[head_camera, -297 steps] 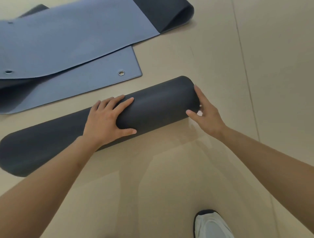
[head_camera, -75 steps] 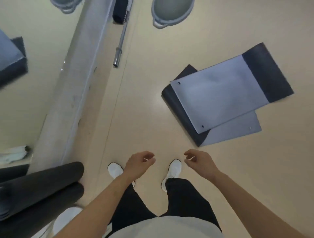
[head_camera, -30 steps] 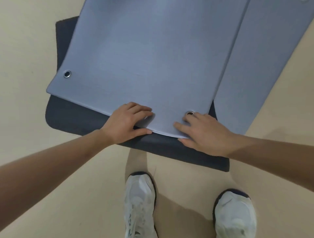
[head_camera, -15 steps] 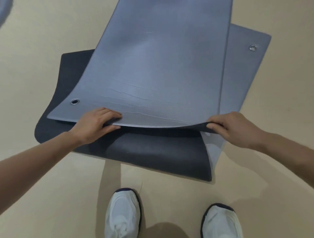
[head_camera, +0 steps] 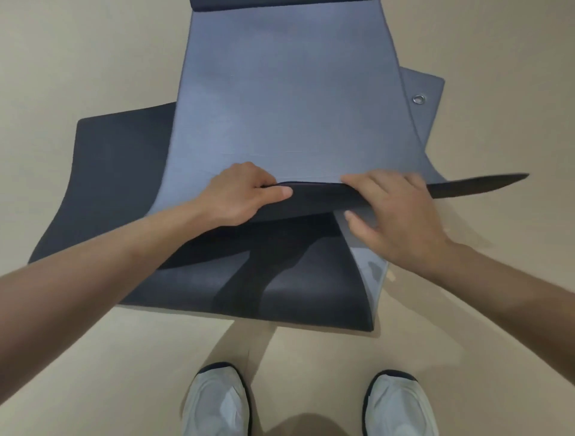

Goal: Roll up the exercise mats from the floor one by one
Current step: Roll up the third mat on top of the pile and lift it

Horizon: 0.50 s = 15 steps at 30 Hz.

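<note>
A grey-blue exercise mat (head_camera: 286, 93) with a dark underside lies spread ahead of me, its near edge lifted off the floor. My left hand (head_camera: 239, 196) grips that raised edge, thumb under and fingers over. My right hand (head_camera: 395, 214) holds the same edge a little to the right, fingers curled over the top and thumb below. The dark underside shows along the lifted lip, which runs out to a point at the right. Beneath it lies a second mat (head_camera: 118, 174), dark side up, with a grey-blue corner and a metal eyelet (head_camera: 418, 99) showing at the right.
Beige floor (head_camera: 93, 358) surrounds the mats. My two white shoes (head_camera: 217, 404) stand just short of the lower mat's near edge. A folded dark end of the top mat (head_camera: 280, 2) shows at the far top of the view.
Both hands have come closer together along the top mat's near edge and lifted it higher, so more of its dark underside and of the lower mat shows.
</note>
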### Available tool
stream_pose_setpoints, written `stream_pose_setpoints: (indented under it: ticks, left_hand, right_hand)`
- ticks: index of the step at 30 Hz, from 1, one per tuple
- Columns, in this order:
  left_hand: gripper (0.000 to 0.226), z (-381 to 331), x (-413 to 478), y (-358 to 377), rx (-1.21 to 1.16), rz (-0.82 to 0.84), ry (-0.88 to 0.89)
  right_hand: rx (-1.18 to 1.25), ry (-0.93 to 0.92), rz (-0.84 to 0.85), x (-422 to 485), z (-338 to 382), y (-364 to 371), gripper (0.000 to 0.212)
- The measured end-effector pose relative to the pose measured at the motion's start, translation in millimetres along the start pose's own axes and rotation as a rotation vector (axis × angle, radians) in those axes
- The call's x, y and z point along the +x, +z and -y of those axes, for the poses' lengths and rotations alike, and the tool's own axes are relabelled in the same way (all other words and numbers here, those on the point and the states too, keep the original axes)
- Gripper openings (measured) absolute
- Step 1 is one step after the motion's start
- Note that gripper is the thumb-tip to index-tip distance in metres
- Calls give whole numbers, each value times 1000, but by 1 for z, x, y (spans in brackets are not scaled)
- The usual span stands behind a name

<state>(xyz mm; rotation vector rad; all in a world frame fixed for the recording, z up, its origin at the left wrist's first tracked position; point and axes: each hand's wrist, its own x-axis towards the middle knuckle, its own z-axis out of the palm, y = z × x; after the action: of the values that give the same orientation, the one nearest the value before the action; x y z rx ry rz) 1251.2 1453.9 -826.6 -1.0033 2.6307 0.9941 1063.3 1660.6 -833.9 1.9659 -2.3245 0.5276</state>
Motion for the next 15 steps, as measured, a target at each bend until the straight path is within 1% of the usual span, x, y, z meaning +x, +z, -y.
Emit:
stream_pose_setpoints:
  ticks: [1, 3, 5, 7, 9, 11, 13, 15]
  left_hand:
    - [60, -3, 7, 5, -56, 29, -3]
    - [60, -3, 21, 13, -142, 89, -15]
    - [60, 3, 34, 19, -167, 149, -7]
    - [52, 8, 46, 23, -140, 176, 19]
    - [42, 9, 55, 24, -58, 170, 36]
    - [38, 12, 63, 27, 88, 129, 60]
    - [38, 17, 68, 31, 238, 53, 109]
    - [38, 21, 68, 36, 378, -57, 220]
  right_hand:
    - [-39, -33, -31, -2, 1, 7, 51]
    - [-79, -95, -18, -6, -7, 22, 59]
    - [-142, -136, 57, -8, -23, 36, 71]
    - [-237, -171, 137, -10, -36, 49, 84]
    - [-323, -151, 156, -11, -41, 60, 91]
    - [-379, -106, 132, -8, -43, 70, 95]
    - [-399, -108, 144, 1, -48, 78, 100]
    - [-363, -149, 190, 14, -58, 84, 102]
